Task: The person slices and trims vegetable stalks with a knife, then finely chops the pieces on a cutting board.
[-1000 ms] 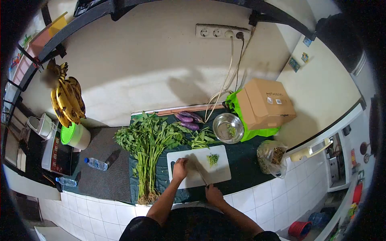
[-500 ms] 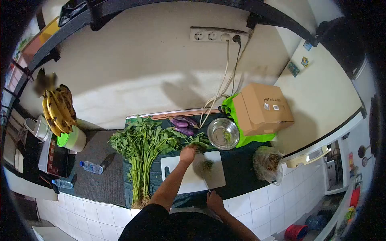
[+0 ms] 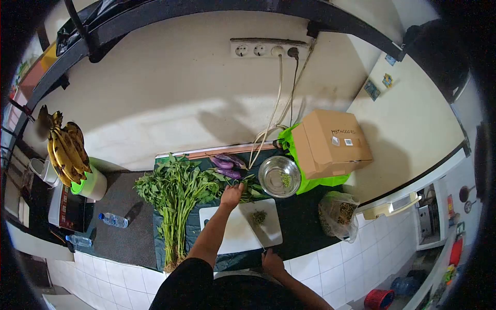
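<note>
My left hand (image 3: 232,196) is stretched past the back edge of the white cutting board (image 3: 230,235), its fingers closed among some loose leafy greens (image 3: 252,190); the fingertips are partly hidden. My right hand (image 3: 272,262), at the board's front edge, is wrapped round the handle of a knife (image 3: 258,235), whose thin blade lies over the board pointing away from me. Beside the blade sits a small heap of chopped greens (image 3: 258,217). Purple eggplants (image 3: 225,164) lie just behind my left hand. A steel bowl (image 3: 267,191) with some green pieces in it stands at the back right.
A big bunch of long-stemmed greens (image 3: 178,206) lies left of the board. On the right are a cardboard box (image 3: 325,147) and a plastic bag (image 3: 336,219) of brownish contents. Bananas (image 3: 67,150) hang at the left, above a water bottle (image 3: 113,220). Cables (image 3: 274,113) run down the wall.
My left hand has moved slightly back, away from the board, toward the eggplants. My right hand stays by the front edge with the knife. The whole view has shifted a little.
</note>
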Tool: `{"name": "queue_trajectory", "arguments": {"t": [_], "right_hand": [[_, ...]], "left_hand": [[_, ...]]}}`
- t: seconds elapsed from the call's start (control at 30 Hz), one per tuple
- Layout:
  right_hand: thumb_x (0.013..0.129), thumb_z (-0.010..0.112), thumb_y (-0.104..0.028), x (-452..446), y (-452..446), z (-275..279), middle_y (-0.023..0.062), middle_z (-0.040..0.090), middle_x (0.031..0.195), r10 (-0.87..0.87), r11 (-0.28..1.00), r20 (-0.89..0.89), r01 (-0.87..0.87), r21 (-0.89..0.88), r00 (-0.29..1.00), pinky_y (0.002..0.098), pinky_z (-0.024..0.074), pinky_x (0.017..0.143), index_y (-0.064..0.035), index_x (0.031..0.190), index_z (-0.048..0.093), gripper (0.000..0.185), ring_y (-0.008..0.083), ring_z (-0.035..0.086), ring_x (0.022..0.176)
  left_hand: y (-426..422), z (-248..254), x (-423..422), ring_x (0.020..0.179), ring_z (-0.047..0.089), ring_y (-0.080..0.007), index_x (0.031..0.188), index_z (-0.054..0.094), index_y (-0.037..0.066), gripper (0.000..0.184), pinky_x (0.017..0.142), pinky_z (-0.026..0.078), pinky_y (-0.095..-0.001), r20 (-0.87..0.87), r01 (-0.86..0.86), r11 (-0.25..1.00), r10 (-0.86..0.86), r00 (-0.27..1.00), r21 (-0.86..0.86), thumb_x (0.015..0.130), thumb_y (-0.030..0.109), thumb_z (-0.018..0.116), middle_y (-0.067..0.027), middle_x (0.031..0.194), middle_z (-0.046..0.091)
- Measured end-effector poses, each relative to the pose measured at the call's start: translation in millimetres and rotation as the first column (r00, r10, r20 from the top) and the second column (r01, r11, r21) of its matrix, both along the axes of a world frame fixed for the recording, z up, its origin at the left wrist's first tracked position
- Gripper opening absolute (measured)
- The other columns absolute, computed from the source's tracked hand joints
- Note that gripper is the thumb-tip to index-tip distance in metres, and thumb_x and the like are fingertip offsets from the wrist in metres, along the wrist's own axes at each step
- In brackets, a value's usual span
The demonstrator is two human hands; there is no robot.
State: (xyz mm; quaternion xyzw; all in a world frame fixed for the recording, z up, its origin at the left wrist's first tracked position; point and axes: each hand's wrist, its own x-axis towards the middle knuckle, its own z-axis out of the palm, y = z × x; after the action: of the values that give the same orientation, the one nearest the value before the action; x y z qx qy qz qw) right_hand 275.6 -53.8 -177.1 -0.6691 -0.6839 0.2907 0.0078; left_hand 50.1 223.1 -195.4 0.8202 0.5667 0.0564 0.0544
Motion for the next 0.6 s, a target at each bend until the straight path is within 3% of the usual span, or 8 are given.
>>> {"name": "queue_trajectory", "arguments": {"t": [0.1, 0.27, 0.37, 0.4, 0.47, 0.53, 0.6], "right_hand": [[0.097, 0.051, -0.037, 2, 6, 4, 0.0274, 0.066, 0.077, -0.016, 0.996, 0.020, 0.018, -0.087, 1.000, 0.0543, 0.0550, 0.064, 0.0052, 0.106, 0.049, 0.043, 0.0452, 0.067, 0.071], [0.097, 0.049, -0.037, 4, 20, 19, 0.0273, 0.066, 0.078, 0.002, 0.994, 0.005, -0.001, -0.111, 1.000, 0.0548, 0.0550, 0.068, 0.0056, 0.108, 0.050, 0.044, 0.0458, 0.067, 0.074], [0.098, 0.049, -0.037, 6, 30, 17, 0.0291, 0.066, 0.083, 0.004, 0.981, 0.006, -0.003, -0.194, 1.000, 0.0550, 0.0547, 0.072, 0.0063, 0.109, 0.050, 0.045, 0.0469, 0.067, 0.079], [0.098, 0.048, -0.037, 7, 34, 16, 0.0302, 0.066, 0.086, 0.016, 0.971, 0.013, -0.012, -0.238, 1.000, 0.0551, 0.0544, 0.074, 0.0068, 0.110, 0.050, 0.045, 0.0475, 0.066, 0.082], [0.098, 0.048, -0.036, 8, 36, 17, 0.0309, 0.066, 0.088, 0.045, 0.984, -0.006, -0.045, -0.171, 0.999, 0.0550, 0.0543, 0.075, 0.0076, 0.109, 0.050, 0.046, 0.0475, 0.066, 0.084], [0.098, 0.048, -0.036, 7, 39, 18, 0.0317, 0.065, 0.090, 0.072, 0.992, -0.019, -0.073, -0.104, 0.997, 0.0549, 0.0541, 0.076, 0.0085, 0.108, 0.051, 0.046, 0.0474, 0.066, 0.085], [0.098, 0.048, -0.034, 7, 43, 18, 0.0322, 0.065, 0.089, 0.037, 0.993, -0.048, -0.042, -0.111, 0.998, 0.0544, 0.0541, 0.075, 0.0098, 0.108, 0.051, 0.045, 0.0474, 0.066, 0.085]], "left_hand": [[3, 1, -3, 0.099, 0.065, -0.0340, 0.123, 0.044, 0.007, 0.032, 0.089, 0.048, -0.0431, 0.017, 0.017, 0.995, -0.016, 1.000, -0.101, 0.091, 0.010, 0.046, -0.0181, 0.114, 0.064], [9, 19, -6, 0.094, 0.066, -0.0369, 0.127, 0.043, 0.011, 0.040, 0.085, 0.050, -0.0459, 0.120, -0.016, 0.973, 0.045, 0.992, -0.229, 0.088, 0.006, 0.047, -0.0181, 0.097, 0.068], [7, 48, -7, 0.092, 0.067, -0.0359, 0.120, 0.052, 0.011, 0.035, 0.083, 0.050, -0.0468, -0.001, -0.014, 0.952, 0.014, 1.000, -0.307, 0.085, 0.007, 0.049, -0.0169, 0.088, 0.069], [6, 47, -11, 0.092, 0.067, -0.0359, 0.120, 0.052, 0.011, 0.035, 0.083, 0.050, -0.0468, -0.004, -0.021, 0.953, 0.021, 1.000, -0.303, 0.085, 0.007, 0.049, -0.0169, 0.088, 0.069], [6, 44, -16, 0.092, 0.067, -0.0345, 0.111, 0.061, 0.013, 0.029, 0.081, 0.051, -0.0479, 0.023, 0.012, 0.994, -0.010, 1.000, -0.109, 0.083, 0.009, 0.052, -0.0175, 0.091, 0.070], [5, 56, -17, 0.095, 0.067, -0.0338, 0.106, 0.068, 0.016, 0.029, 0.083, 0.051, -0.0480, 0.009, -0.022, 0.991, 0.023, 1.000, -0.128, 0.081, 0.011, 0.053, -0.0159, 0.096, 0.070], [0, 64, -22, 0.093, 0.067, -0.0344, 0.107, 0.070, 0.016, 0.033, 0.083, 0.052, -0.0485, 0.118, -0.067, 0.983, 0.088, 0.989, -0.170, 0.079, 0.010, 0.053, -0.0143, 0.097, 0.071]]}}
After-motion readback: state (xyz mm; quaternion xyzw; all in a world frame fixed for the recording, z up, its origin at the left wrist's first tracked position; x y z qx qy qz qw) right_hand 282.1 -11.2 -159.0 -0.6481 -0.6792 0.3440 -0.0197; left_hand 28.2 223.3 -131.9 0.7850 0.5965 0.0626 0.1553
